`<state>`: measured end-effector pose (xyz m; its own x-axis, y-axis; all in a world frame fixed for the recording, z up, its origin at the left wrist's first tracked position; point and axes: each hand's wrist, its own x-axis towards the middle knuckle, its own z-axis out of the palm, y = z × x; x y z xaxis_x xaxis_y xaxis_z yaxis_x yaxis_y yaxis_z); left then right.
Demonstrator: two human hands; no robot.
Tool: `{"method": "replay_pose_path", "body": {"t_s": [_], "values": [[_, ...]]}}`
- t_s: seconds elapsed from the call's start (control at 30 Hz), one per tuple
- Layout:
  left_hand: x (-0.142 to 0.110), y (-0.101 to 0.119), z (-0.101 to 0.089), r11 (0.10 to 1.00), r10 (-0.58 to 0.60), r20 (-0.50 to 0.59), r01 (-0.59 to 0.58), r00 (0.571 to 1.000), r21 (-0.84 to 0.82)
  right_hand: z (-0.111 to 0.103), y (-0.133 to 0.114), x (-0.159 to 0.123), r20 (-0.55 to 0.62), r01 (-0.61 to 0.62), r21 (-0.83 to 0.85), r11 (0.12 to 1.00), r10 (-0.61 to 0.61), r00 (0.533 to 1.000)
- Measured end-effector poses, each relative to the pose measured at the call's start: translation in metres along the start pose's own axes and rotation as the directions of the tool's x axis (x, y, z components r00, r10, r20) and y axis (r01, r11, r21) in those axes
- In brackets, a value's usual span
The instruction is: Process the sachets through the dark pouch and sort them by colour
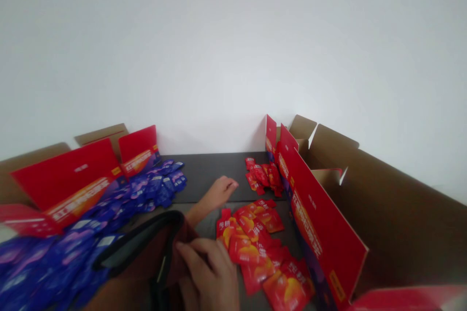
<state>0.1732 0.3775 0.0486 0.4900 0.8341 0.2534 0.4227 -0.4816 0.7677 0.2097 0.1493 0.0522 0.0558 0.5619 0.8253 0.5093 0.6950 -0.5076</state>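
Observation:
My right hand is close to the camera at the bottom middle. Its thumb and fingers pinch the edge of a brown fabric piece with dark trim, whose grey lining shows through a wide opening. Whether this is a loose sleeve cuff or a pouch I cannot tell. Beyond it my left hand reaches out above the dark table, fingers curled in, with no object visible in them. The fabric hides part of that forearm. Just right of both hands lies a spread of red and orange sachets, touched by neither hand.
Blue-purple sachets are heaped along the left. Open red cardboard boxes stand behind them. More red sachets lie at the far right, beside a row of open red boxes. A white wall closes off the back.

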Motion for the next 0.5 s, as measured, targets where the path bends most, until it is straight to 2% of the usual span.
{"method": "replay_pose_path", "body": {"t_s": [0.13, 0.27, 0.37, 0.5], "values": [[-0.074, -0.002, -0.030, 0.996, -0.067, 0.074, 0.063, 0.995, 0.060, -0.008, -0.007, -0.005, 0.106, 0.031, 0.028, 0.999, -0.034, 0.994], [-0.120, -0.011, -0.031, 0.983, -0.165, 0.028, 0.162, 0.986, 0.082, -0.010, -0.024, -0.011, 0.128, 0.084, 0.083, 0.993, -0.094, 0.987], [-0.127, -0.014, -0.017, 0.975, -0.208, -0.027, 0.210, 0.978, 0.069, -0.006, -0.036, -0.014, 0.125, 0.133, 0.104, 0.986, -0.145, 0.981], [-0.109, -0.012, 0.007, 0.964, -0.264, -0.021, 0.264, 0.964, -0.024, 0.001, -0.037, -0.017, 0.142, 0.148, 0.064, 0.987, -0.156, 0.978]]}}
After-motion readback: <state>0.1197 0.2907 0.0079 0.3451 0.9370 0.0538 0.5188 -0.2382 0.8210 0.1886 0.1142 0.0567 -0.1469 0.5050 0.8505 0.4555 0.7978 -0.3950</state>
